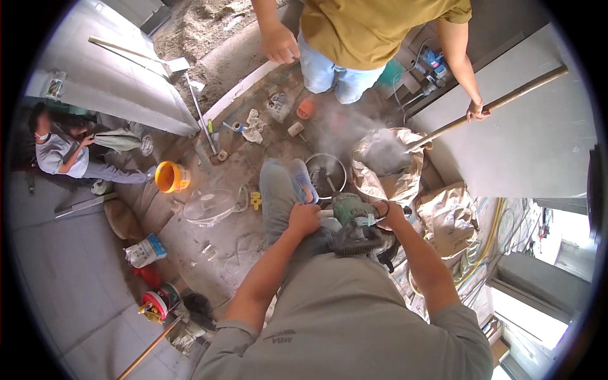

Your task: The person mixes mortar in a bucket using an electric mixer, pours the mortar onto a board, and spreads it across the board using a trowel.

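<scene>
Left hand (pixel 304 219) and right hand (pixel 392 216) clamp green mixer (pixel 347 209)
Its shaft (pixel 330 183) points to eleven o'clock, into the bucket (pixel 345 171), which lies nearer the left hand.

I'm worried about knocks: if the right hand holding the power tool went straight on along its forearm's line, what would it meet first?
Beyond the power tool it holds, the right hand would probably meet the open brown paper sack. Depth is unclear, so it might pass above.
</scene>
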`<state>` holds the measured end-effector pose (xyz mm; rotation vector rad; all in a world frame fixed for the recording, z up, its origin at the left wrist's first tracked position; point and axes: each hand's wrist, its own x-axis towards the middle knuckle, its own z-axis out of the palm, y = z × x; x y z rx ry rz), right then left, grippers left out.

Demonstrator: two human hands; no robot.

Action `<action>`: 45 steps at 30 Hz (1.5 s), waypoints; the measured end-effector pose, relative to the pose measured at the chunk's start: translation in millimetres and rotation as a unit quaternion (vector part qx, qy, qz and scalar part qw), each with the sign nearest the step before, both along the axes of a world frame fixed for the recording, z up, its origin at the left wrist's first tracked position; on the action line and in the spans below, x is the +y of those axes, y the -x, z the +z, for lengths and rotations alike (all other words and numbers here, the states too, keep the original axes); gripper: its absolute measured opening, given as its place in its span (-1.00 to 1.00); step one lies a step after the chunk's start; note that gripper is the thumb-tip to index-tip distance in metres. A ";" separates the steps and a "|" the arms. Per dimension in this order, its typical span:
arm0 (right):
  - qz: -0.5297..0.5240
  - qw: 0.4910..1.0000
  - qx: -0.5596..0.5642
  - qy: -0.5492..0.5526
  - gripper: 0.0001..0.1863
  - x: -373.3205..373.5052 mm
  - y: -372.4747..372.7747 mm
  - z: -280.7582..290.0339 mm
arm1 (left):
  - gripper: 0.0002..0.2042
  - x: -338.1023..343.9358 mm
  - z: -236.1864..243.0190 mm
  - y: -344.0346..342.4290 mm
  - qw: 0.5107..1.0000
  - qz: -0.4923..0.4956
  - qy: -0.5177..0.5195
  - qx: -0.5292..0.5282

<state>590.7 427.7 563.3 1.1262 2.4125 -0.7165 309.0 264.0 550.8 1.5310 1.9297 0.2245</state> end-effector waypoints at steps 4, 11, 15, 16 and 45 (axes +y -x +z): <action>0.004 0.999 0.050 -0.022 -0.66 -0.9 -3.4 -2.9 | -0.80 -1.0 0.4 -1.8 1.000 -0.002 -0.005 0.008; 0.018 1.000 0.002 0.005 -0.65 -5.0 2.7 6.0 | -0.79 -8.0 -1.7 1.4 1.000 -0.010 0.009 0.023; 0.015 1.000 0.005 0.022 -0.60 -5.5 3.3 -0.5 | -0.80 -7.0 3.2 1.7 1.000 0.001 0.010 0.002; 0.017 1.000 0.005 0.023 -0.60 -7.1 4.3 0.4 | -0.80 -7.7 3.2 2.7 1.000 0.003 0.011 0.002; 0.030 0.989 0.011 0.144 -0.49 -43.8 -18.0 -37.7 | -0.88 -4.5 6.6 12.5 0.998 -0.044 -0.012 0.032</action>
